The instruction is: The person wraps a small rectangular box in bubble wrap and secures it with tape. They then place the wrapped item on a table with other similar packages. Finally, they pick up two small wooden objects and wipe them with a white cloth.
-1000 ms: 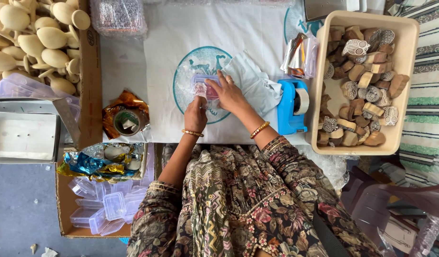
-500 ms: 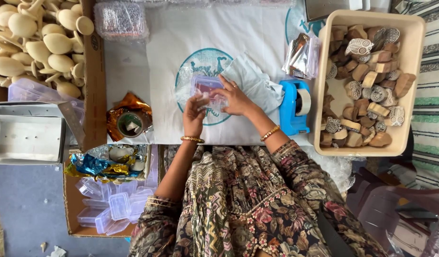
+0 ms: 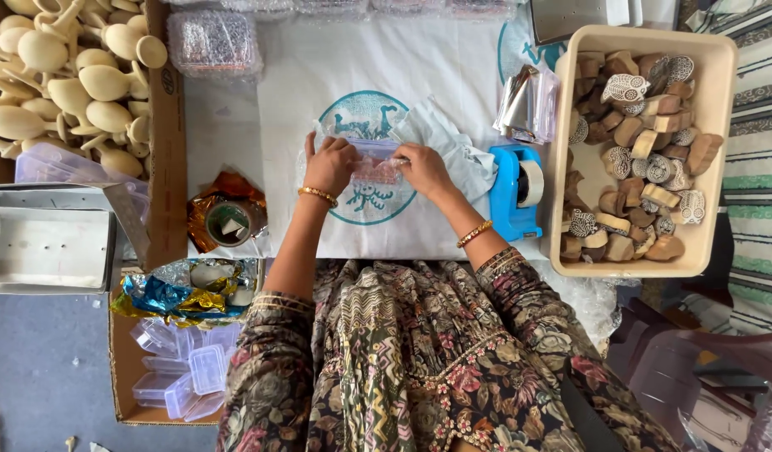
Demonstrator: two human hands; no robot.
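Fingers (image 3: 340, 151) of both hands curl, pinching a clear plastic packet (image 3: 375, 163).

Tape dispenser (image 3: 516, 191) crowds right; bare cloth (image 3: 235, 125) leftward.

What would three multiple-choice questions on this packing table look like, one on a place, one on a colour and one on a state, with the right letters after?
1. Where does the tape dispenser stand?
A. Between the white cloth and the tray of carved wooden blocks
B. Inside the carton of wooden spoons
C. On the floor

2. What colour is the tape dispenser?
A. Red
B. Blue
C. Black

3. How is the small clear packet held?
A. Lying untouched
B. By one hand only
C. By both hands

Answers:
1 A, it stands beside the tray's left wall, at the cloth's right edge.
2 B, its body is bright blue.
3 C, the left hand and the right hand each grip an end over the cloth's teal print.
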